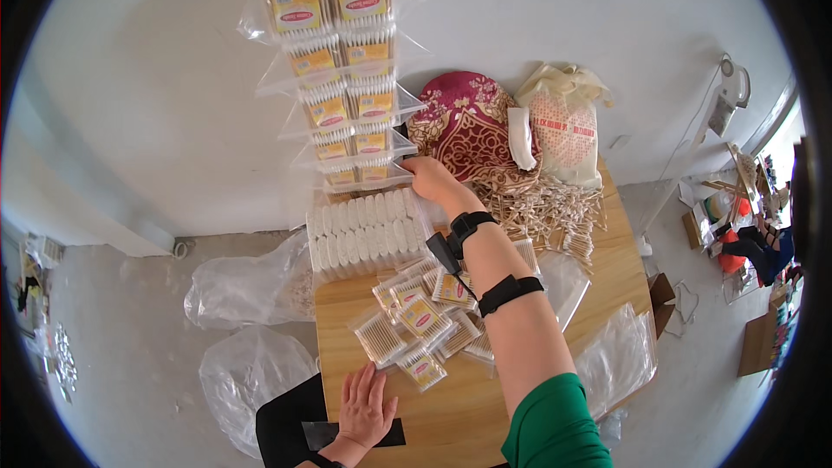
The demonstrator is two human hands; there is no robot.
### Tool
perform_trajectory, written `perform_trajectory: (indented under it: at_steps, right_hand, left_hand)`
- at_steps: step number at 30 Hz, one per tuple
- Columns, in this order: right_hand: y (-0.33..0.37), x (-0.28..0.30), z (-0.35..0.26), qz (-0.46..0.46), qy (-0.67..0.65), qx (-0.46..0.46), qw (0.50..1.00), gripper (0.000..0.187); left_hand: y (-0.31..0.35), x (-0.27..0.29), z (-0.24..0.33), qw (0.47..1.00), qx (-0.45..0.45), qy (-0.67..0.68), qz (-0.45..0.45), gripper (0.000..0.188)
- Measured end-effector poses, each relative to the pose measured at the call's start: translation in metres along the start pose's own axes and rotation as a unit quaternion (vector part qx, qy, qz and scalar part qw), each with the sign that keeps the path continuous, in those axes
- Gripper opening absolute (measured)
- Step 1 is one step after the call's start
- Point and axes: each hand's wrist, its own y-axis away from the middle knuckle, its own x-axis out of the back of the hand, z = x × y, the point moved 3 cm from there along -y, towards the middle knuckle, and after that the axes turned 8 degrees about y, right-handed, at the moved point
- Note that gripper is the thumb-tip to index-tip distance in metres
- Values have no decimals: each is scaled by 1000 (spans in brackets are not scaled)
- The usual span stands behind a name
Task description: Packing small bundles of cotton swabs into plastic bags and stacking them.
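Note:
My right hand (433,184) reaches to the far side of the table, its fingers closed at the side of the lowest clear bag of cotton swab packs (373,172); some fingertips are hidden. That bag belongs to a tall stack of similar bags (329,108), each with yellow-labelled packs in two columns. Below the stack lies a block of swab packs (368,230), white tips upward. Resting open near the table's front left edge, my left hand (364,407) has its fingers spread. Just beyond its fingertips is a loose pile of small swab packs (420,316).
Loose cotton swabs (555,217) are heaped at the back right, before a maroon patterned cushion (464,121) and a cream bag (563,130). Empty clear bags (615,360) lie on the table's right side. Large clear plastic sacks (256,286) stand left, on the floor.

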Motion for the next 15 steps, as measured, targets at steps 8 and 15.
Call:
perform_trajectory:
  at_steps: [8,15]
  right_hand:
    - [-17,-13,16,-20,262,-33,964,23]
    - [-16,-14,25,-24,252,-29,967,19]
  left_hand:
    - [-2,1,-1,1000,2,-1,-13,57]
    - [-2,-1,0,1000,9,-13,-20,56]
